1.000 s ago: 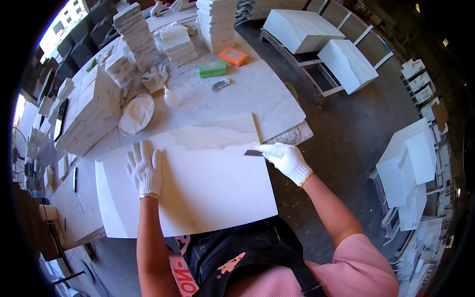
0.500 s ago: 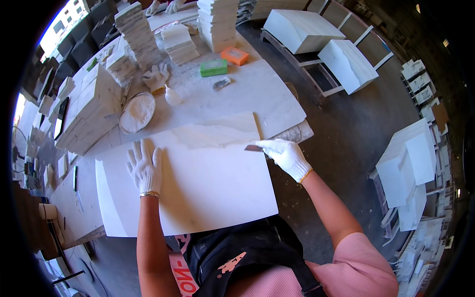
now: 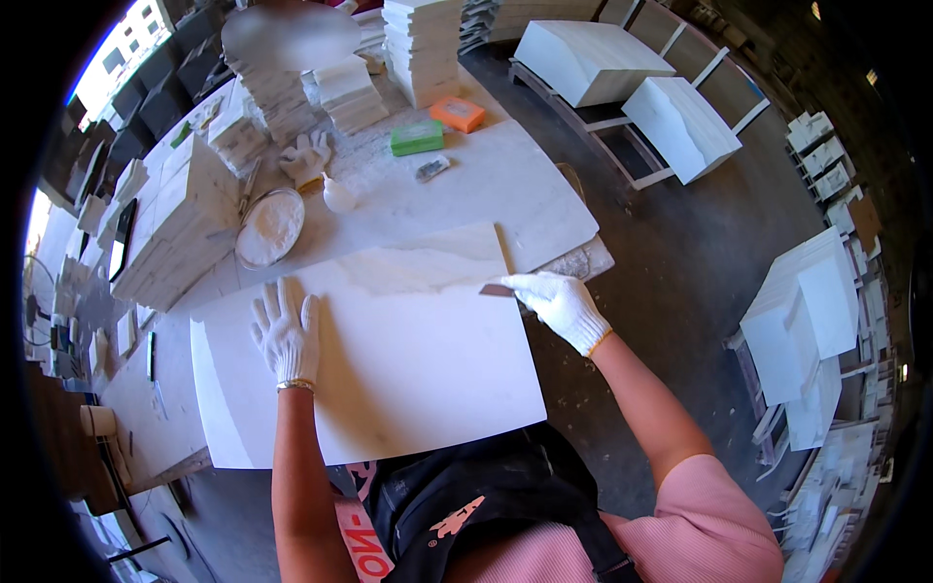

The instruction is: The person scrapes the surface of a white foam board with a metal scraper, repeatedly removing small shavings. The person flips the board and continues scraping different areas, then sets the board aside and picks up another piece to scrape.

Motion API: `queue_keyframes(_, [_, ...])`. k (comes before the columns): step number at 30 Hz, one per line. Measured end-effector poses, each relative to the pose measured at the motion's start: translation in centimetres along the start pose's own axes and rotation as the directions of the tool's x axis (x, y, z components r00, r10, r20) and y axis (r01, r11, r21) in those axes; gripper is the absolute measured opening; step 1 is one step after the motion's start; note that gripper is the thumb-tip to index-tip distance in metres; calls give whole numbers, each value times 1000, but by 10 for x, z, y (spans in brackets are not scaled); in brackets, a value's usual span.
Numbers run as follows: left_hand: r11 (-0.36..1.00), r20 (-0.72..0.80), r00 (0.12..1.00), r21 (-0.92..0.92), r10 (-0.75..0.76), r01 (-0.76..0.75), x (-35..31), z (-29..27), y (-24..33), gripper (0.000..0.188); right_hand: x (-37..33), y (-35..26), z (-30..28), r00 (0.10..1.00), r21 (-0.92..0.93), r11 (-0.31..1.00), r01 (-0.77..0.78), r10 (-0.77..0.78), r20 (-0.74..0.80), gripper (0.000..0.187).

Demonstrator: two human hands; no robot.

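A white stone slab (image 3: pixel 428 369) with a veined far edge lies across the near side of the work table. My left hand (image 3: pixel 287 335), in a white knit glove, rests flat on the slab's left part with fingers spread. At the slab's right edge my gloved right hand (image 3: pixel 559 306) is closed on a small flat brown piece (image 3: pixel 496 290). That piece lies against the slab's edge; whether it is a blade or an abrasive sheet I cannot tell.
Beyond the slab are a bowl of white powder (image 3: pixel 271 228), a white squeeze bulb (image 3: pixel 338 194), a spare glove (image 3: pixel 306 155), a green block (image 3: pixel 417 138) and an orange block (image 3: pixel 458 114). Tile stacks (image 3: pixel 423 53) stand farther back. Large slabs (image 3: pixel 593 63) rest on a rack at right.
Both hands keep nearly the same places on the slab. A blurred shape now shows behind the tile stacks at the far side. The view has shifted very slightly.
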State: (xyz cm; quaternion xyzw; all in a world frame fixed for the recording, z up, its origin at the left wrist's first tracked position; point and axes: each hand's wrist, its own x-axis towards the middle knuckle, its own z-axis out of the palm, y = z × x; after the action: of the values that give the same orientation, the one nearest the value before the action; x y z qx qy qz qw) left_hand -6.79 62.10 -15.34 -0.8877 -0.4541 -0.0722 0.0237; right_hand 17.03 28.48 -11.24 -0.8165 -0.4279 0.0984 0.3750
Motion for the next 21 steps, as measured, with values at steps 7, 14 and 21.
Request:
queue_keyframes(7, [1000,1,1000,8,-6,6,-1,-1,0,68,-11,-2,-1,998,-99,994,42,-38,50,24])
queue_keyframes(14, [1000,3,1000,-21,5,-5,-1,0,0,69,-85,-1,-19,886,417,795,-440,309,344,27])
queue_keyframes(21, [989,-25,998,-136,58,-61,-1,7,-20,63,-133,-13,11,769,784,288,-550,540,341,13])
